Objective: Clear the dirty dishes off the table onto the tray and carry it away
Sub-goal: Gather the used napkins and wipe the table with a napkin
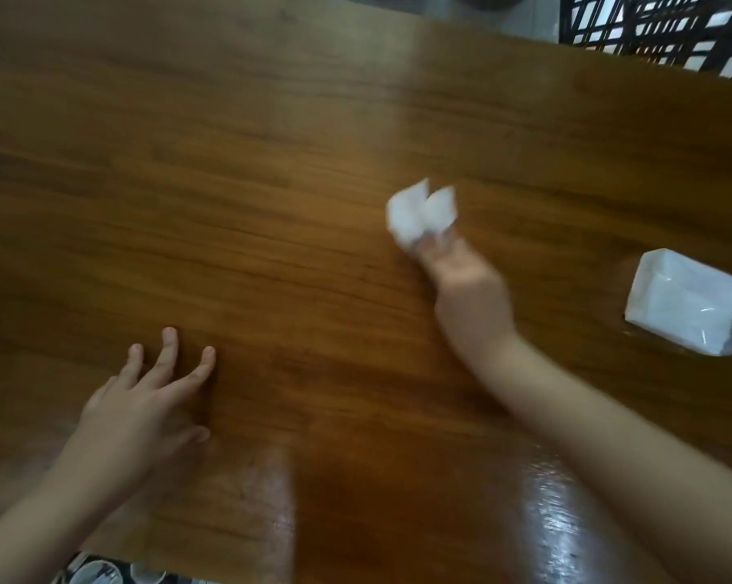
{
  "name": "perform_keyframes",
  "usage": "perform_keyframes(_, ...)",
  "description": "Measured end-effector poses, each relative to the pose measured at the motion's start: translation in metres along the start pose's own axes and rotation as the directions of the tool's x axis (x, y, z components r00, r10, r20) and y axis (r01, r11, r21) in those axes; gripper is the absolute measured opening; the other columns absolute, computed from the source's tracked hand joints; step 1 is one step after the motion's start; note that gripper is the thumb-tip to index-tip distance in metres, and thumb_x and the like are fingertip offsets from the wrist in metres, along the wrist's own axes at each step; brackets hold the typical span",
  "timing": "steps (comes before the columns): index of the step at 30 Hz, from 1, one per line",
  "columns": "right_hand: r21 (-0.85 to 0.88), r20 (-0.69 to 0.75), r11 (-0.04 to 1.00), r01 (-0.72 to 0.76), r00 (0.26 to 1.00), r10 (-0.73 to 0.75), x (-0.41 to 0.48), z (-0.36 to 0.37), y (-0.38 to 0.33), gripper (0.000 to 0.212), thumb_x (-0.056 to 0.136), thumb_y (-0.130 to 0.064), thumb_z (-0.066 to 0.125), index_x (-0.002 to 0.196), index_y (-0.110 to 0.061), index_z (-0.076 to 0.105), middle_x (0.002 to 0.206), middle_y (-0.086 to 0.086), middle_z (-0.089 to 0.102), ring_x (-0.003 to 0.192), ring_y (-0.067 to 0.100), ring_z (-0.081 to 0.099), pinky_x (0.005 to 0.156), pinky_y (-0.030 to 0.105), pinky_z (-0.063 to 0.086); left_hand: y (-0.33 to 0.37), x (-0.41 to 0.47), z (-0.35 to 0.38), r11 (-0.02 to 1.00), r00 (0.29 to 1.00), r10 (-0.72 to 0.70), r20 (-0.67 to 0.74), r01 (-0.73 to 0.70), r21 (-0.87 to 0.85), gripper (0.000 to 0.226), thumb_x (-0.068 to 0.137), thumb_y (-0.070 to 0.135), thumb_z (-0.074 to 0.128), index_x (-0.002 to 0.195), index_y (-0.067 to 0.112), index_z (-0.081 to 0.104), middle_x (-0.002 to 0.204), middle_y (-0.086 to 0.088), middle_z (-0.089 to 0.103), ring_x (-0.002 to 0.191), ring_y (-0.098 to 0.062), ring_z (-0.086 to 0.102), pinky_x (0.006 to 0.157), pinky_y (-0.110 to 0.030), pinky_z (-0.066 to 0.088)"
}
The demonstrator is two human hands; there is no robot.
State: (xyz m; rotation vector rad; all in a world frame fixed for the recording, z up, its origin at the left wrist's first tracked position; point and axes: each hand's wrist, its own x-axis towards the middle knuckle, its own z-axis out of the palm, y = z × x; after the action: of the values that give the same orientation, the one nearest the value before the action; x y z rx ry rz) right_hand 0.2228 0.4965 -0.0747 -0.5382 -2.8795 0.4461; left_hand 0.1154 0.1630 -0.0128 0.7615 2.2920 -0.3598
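Head view: right hand [467, 284] grips a crumpled tissue [421, 212]; left hand [145, 398] rests spread flat on the table [271, 162].

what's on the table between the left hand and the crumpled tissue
Nothing: the head view shows only bare table between the left hand and the tissue the right hand grips.
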Motion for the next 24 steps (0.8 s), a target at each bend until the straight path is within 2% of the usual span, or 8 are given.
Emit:
perform_keyframes(2,0.051,0.065,0.948,0.315,0.946,-0.318,-0.052,0.006,-0.031,0.037,0.089,-0.001,0.047,0.119,-0.006,0.067,0.123,0.015,0.065,0.115,0.031,0.062,0.098,0.04,0.051,-0.005,0.0,0.005,1.0,1.0,-0.002,-0.014,0.002,-0.018,0.106,0.07,0.053,0.077,0.146,0.025,0.009,0.153,-0.004,0.0,0.14,-0.045,0.024,0.101,-0.057,0.042)
perform_keyframes(5,0.145,0.194,0.751,0.644,0.726,-0.66,-0.092,-0.001,-0.036,0.027,0.096,-0.008,0.054,0.118,-0.011,0.069,0.128,0.008,0.063,0.124,0.025,0.056,0.103,0.038,0.046,-0.017,0.004,0.016,0.999,0.999,0.035,-0.032,-0.036,-0.028,0.11,0.054,0.047,0.088,0.146,0.034,0.029,0.152,-0.011,0.025,0.127,-0.052,0.041,0.082,-0.063,0.051)
perform_keyframes(8,0.08,0.245,0.655,0.752,0.622,-0.744,-0.056,-0.008,0.004,0.027,0.096,-0.011,0.055,0.118,-0.013,0.07,0.128,0.006,0.064,0.122,0.025,0.058,0.102,0.038,0.047,-0.028,0.008,0.026,0.997,0.998,0.057,-0.009,-0.058,-0.053,0.121,0.054,0.052,0.086,0.145,0.057,0.007,0.153,-0.011,0.029,0.124,-0.052,0.043,0.078,-0.063,0.05)
perform_keyframes(10,-0.086,0.19,0.794,0.601,0.793,-0.579,-0.01,-0.015,0.044,0.03,0.096,-0.01,0.049,0.118,-0.01,0.069,0.124,0.013,0.066,0.113,0.03,0.064,0.096,0.04,0.052,-0.032,0.012,0.031,0.996,0.999,0.054,-0.005,-0.054,-0.065,0.121,0.055,0.059,0.084,0.144,0.06,0.001,0.154,-0.01,0.028,0.125,-0.053,0.042,0.078,-0.064,0.049)
perform_keyframes(13,-0.246,0.02,0.969,0.002,1.0,0.003,0.048,-0.039,0.096,0.045,0.092,0.001,0.036,0.131,-0.005,0.057,0.131,0.019,0.059,0.12,0.039,0.057,0.099,0.045,0.047,-0.038,0.019,0.036,0.997,0.998,0.054,0.025,-0.052,-0.054,0.105,0.06,0.069,0.066,0.144,0.059,0.004,0.157,-0.008,0.022,0.127,-0.054,0.037,0.084,-0.067,0.046)
perform_keyframes(15,-0.197,-0.043,0.9,-0.39,0.92,0.389,0.064,-0.045,0.108,0.052,0.093,0.01,0.038,0.142,-0.008,0.046,0.147,0.012,0.045,0.136,0.036,0.04,0.108,0.045,0.038,-0.045,0.022,0.048,0.996,0.997,0.066,0.042,-0.064,-0.058,0.098,0.06,0.076,0.053,0.146,0.056,0.009,0.159,-0.005,0.015,0.128,-0.056,0.033,0.088,-0.069,0.042)
perform_keyframes(17,-0.117,-0.086,0.826,-0.551,0.834,0.544,0.067,-0.04,0.096,0.057,0.092,0.013,0.038,0.144,-0.01,0.042,0.15,0.009,0.042,0.14,0.032,0.034,0.109,0.042,0.036,-0.052,0.024,0.058,0.995,0.996,0.069,0.053,-0.065,-0.074,0.098,0.059,0.079,0.051,0.146,0.055,0.013,0.161,0.005,0.0,0.132,-0.056,0.027,0.093,-0.07,0.037)
perform_keyframes(24,-0.11,0.011,0.99,-0.092,0.996,0.094,-0.037,-0.024,0.033,0.043,0.087,0.003,0.039,0.121,0.0,0.064,0.124,0.016,0.064,0.118,0.037,0.059,0.101,0.046,0.042,-0.049,0.023,0.048,1.0,0.987,0.012,0.162,-0.012,-0.005,0.095,0.066,0.087,0.032,0.15,0.048,0.011,0.159,-0.006,0.018,0.104,-0.062,0.051,0.067,-0.068,0.05)
